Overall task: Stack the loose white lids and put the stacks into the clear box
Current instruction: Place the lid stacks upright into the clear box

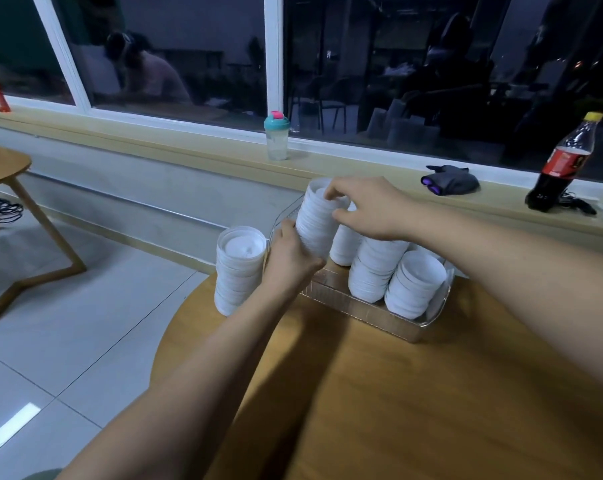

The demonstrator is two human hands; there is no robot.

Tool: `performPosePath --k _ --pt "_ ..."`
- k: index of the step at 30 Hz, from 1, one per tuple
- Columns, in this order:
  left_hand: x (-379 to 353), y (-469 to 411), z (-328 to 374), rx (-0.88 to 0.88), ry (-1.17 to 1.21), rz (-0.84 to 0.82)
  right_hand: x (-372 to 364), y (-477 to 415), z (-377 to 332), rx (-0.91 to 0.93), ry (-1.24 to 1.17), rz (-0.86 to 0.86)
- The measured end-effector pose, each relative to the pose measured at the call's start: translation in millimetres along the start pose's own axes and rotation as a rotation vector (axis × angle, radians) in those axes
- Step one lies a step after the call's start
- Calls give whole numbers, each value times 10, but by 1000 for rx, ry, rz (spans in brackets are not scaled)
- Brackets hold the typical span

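Head view.
- Held stack of white lids (315, 226): tall, ribbed, tilted, at left end of clear box (362, 308); cannot tell if its base touches box.
- Three other stacks (376, 268) lean inside box.
- Free stack (239, 268) stands upright on bench (397, 393), just left of box, at bench rim.
- Left grip (289, 258): fingers curled round held stack's lower side.
- Right grip (369, 206): thumb and fingertips pinching its top rim.
- Box near bench's far edge; broad bare wood on near side.
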State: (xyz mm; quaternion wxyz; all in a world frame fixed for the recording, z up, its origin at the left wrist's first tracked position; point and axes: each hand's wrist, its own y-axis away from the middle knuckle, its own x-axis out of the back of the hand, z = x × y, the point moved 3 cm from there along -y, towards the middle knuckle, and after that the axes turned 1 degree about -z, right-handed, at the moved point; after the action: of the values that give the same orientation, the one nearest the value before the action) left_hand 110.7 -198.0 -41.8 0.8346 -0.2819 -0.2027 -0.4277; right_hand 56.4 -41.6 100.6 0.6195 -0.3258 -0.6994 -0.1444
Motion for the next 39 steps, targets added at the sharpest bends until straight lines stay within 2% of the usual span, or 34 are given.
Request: performPosePath --k 5,9,14,17,20,22,28,36,39 --pt "-101 -174 -109 105 -140 -100 -260 -82 110 -40 37 -119" --pt "-190 -210 -101 119 -271 -149 -385 -172 206 -61 68 -154" --pt "-248 -228 -88 191 -310 -162 -512 -251 290 -68 95 -213" --pt "-241 -194 -101 134 -237 -105 -538 -282 302 -72 82 -228" --pt "-209 -65 -116 30 -115 39 -596 -304 327 -79 77 -239" --pt "-201 26 -134 -15 -143 60 -621 -324 332 -70 82 -235" --pt "-269 7 -132 -65 -502 -184 -633 -435 307 -38 134 -222" --pt "-337 -255 -186 94 -393 -362 -652 -569 385 -62 164 -229" --pt "-381 -307 -205 120 -409 -371 -663 -570 431 -68 177 -229"
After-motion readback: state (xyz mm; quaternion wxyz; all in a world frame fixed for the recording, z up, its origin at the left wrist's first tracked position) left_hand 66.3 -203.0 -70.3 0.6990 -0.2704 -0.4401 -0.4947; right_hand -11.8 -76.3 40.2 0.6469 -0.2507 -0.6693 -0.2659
